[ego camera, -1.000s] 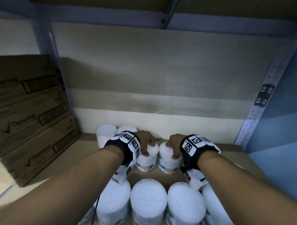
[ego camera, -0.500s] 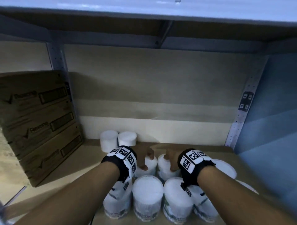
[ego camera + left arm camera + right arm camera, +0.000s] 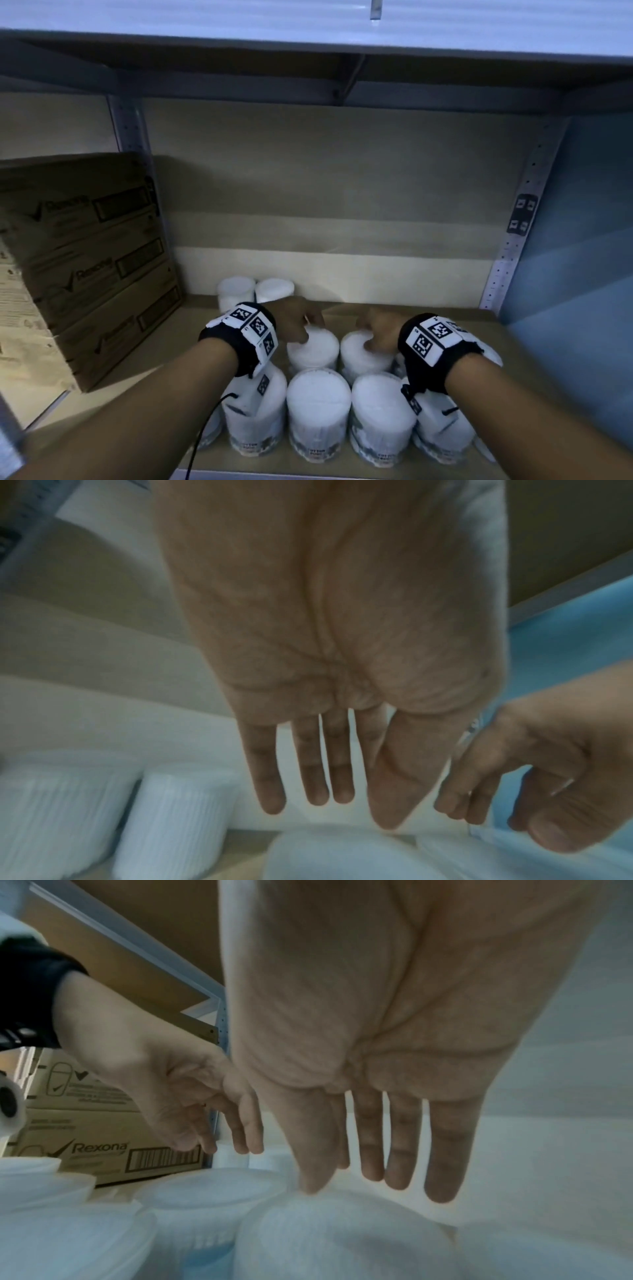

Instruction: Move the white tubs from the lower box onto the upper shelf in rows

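Observation:
White tubs stand in rows on the shelf board [image 3: 445,317]. Two tubs [image 3: 255,289] sit at the back left, and several tubs [image 3: 318,404] fill the front row. In the middle row stand two more, the left tub [image 3: 315,349] and the right tub [image 3: 359,356]. My left hand [image 3: 301,322] hovers over the left one with straight fingers [image 3: 270,791] and holds nothing. My right hand [image 3: 373,330] is flat over the right tub [image 3: 342,1240], its thumb tip touching the lid. Both palms face down.
Stacked brown cardboard boxes [image 3: 85,257] lean at the left of the shelf. A perforated metal upright [image 3: 524,222] and a blue wall [image 3: 582,240] close the right side. Another shelf board [image 3: 308,61] runs overhead. Bare board lies behind and right of the tubs.
Both hands held the two middle-row tubs by their tops earlier. Now the fingers have straightened and come off them. The head view has pulled back and tilted up.

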{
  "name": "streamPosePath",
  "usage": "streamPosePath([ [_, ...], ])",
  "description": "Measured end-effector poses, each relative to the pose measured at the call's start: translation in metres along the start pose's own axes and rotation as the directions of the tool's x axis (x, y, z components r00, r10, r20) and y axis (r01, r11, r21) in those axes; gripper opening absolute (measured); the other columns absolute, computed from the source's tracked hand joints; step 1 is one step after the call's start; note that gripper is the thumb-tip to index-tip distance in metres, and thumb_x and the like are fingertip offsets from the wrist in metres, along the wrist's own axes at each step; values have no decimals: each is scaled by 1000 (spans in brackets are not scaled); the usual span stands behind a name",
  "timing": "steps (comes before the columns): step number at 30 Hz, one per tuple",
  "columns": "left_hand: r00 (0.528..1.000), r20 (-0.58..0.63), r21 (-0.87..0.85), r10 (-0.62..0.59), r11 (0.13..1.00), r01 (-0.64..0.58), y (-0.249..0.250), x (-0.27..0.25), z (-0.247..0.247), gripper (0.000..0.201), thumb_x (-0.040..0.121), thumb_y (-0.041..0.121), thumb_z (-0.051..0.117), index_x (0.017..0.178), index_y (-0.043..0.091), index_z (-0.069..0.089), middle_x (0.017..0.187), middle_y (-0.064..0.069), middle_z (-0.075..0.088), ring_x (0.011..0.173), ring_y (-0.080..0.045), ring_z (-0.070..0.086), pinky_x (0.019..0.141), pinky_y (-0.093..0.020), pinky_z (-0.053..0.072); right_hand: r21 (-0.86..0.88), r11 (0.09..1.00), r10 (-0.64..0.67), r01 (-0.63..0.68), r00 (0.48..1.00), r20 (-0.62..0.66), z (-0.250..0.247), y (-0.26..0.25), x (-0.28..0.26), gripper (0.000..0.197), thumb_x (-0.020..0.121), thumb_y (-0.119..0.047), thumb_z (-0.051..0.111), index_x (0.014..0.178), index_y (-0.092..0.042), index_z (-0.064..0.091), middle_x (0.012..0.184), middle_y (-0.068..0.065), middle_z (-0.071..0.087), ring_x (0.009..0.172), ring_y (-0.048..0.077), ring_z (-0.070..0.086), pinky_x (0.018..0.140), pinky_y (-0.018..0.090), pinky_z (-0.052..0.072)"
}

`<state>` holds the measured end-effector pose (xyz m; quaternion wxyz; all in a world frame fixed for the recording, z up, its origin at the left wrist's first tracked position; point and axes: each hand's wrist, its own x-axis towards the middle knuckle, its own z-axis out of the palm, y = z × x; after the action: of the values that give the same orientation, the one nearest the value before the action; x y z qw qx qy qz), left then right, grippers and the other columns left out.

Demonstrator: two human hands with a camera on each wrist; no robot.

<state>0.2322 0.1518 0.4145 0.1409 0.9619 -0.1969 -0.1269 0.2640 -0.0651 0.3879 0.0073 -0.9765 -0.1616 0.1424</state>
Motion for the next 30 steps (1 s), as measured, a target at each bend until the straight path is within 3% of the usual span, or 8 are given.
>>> streamPosePath([
  [3,994,-80,2,-79,997,79,-16,-4,-20,45,82,7,60,125,19,59,126,-3,60,116,-20,57,91,-23,45,89,996,-9,19,993,-116,-23,-11,-1,40,86,-17,56,125,-14,58,116,4,62,113,25,60,80,19,39],
  [8,960,-163,-6,-230,973,232,-57,-9,-45,46,84,13,61,130,17,55,131,-3,57,116,-20,56,94,-25,43,159,984,-47,82,976,-211,-43,-37,15,37,84,-18,60,121,-17,62,122,6,62,107,21,61,87,21,45],
  [13,944,-190,3,-268,962,274,-95,-12,-58,45,87,19,61,132,19,53,134,-2,53,120,-19,52,90,-20,38,220,956,-138,194,959,-247,-54,-73,42,38,87,-27,63,124,-20,59,120,3,62,97,16,57,89,22,43],
  [18,927,-210,-27,-311,949,313,-138,-8,-56,42,85,24,63,127,24,55,131,1,53,107,-15,53,93,-24,45,136,951,-243,277,944,-225,-57,-95,75,37,89,-25,60,126,-18,58,119,3,61,100,15,55,85,17,38],
  [22,917,-221,10,-333,939,344,-163,3,-55,46,88,28,61,132,24,51,136,0,49,122,-18,49,98,-22,37,118,958,-237,263,952,-194,-58,-104,108,37,88,-30,63,123,-17,60,121,4,61,104,17,57,86,20,40],
  [27,922,-189,-39,-338,941,336,-179,28,-54,47,90,28,60,135,23,48,139,-1,44,126,-20,45,100,-25,35,75,960,-256,271,952,-169,-52,-115,143,39,88,-30,63,123,-13,60,126,7,57,113,20,55,84,19,35],
  [30,926,-210,-30,-315,948,315,-184,39,-51,47,89,27,61,135,23,47,140,-1,44,128,-19,43,100,-25,34,55,961,-260,270,955,-145,-48,-122,159,46,87,-31,65,127,-9,57,131,9,54,117,24,53,91,23,37],
])
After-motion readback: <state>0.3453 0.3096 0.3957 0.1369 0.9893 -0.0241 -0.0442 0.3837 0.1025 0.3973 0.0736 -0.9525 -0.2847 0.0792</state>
